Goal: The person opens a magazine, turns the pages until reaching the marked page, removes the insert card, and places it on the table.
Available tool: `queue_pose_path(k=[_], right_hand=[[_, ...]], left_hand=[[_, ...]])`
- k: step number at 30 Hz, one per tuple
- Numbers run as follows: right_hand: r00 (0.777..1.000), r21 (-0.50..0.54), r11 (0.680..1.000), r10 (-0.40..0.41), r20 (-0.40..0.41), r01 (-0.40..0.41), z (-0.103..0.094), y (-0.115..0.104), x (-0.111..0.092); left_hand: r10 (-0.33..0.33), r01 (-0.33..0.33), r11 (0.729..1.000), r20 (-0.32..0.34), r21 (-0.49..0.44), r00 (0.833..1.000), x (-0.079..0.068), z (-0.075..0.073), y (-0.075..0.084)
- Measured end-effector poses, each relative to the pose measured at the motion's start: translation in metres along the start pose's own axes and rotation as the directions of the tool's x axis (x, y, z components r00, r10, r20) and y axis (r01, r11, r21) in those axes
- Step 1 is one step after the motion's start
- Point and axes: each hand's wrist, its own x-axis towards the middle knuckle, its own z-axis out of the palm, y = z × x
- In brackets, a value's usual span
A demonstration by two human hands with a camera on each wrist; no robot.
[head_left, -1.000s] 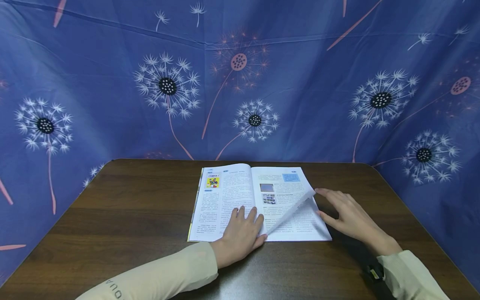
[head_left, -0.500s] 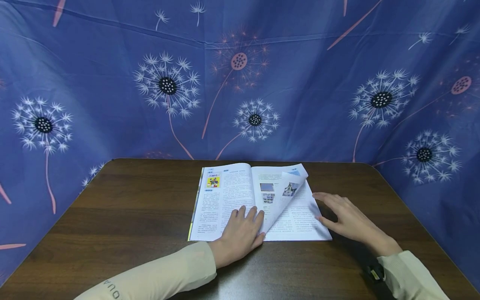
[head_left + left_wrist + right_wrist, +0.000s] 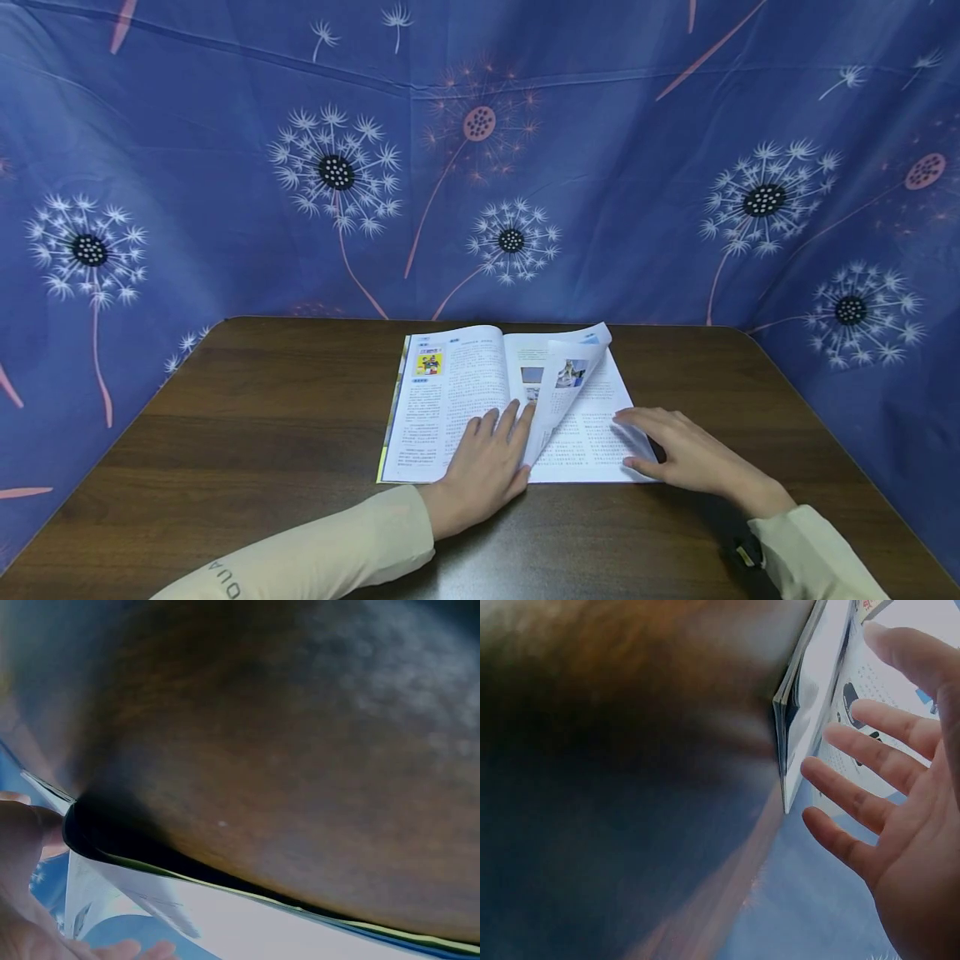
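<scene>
The magazine (image 3: 476, 367) lies under my left grip (image 3: 483, 460), fingers spread, grasping nothing; a lifted page (image 3: 562, 394) curls just right of it, short of my right grip (image 3: 681, 452), whose parted fingers hold nothing

Left forearm (image 3: 307, 550): sleeved, slanting up from lower left
Left hand (image 3: 482, 467): back uppermost, fingers apart and pointing forward, thumb angled aside
Right forearm (image 3: 821, 554): sleeved, slanting up from lower right
Right hand (image 3: 690, 454): fingers pointing leftward, separated, gently bent; thumb well clear of them
</scene>
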Motion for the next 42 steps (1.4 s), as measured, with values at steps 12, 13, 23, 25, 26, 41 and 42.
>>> queue_pose_path(k=[12,13,23,25,26,41,42], right_hand=[[0.995,0.007,0.999,0.036,0.088,-0.037,0.0008,-0.0015,-0.0033],[0.995,0.005,0.999,0.036,0.088,-0.036,0.0008,-0.0015,-0.0033],[0.992,0.004,0.998,0.062,0.109,-0.063,-0.0001,-0.0028,-0.0036],[0.993,0.0,0.998,0.059,0.104,-0.06,0.0004,-0.0029,-0.0037],[0.993,-0.003,0.998,0.059,0.1,-0.059,0.0007,-0.0027,-0.0037],[0.985,0.016,0.997,0.075,0.155,-0.078,0.002,-0.0012,-0.0039],[0.986,0.015,0.997,0.073,0.153,-0.076,0.0022,-0.0008,-0.0041]], left_hand=[[-0.001,0.003,1.0,-0.061,0.019,0.998,0.0016,0.0022,0.002],[0.001,0.0,1.0,-0.06,0.02,0.998,0.0016,0.0022,0.002],[0.024,-0.024,1.0,-0.007,-0.003,1.0,0.0007,-0.0009,0.0004],[0.029,-0.029,0.999,-0.009,-0.016,1.0,0.0004,-0.0009,0.0001],[0.032,-0.032,0.999,-0.01,-0.024,0.999,0.0003,-0.0007,0.0],[0.061,-0.062,0.997,-0.021,-0.055,0.998,-0.0005,0.004,-0.0016],[0.061,-0.062,0.997,-0.023,-0.054,0.998,-0.0006,0.0043,-0.0018]])
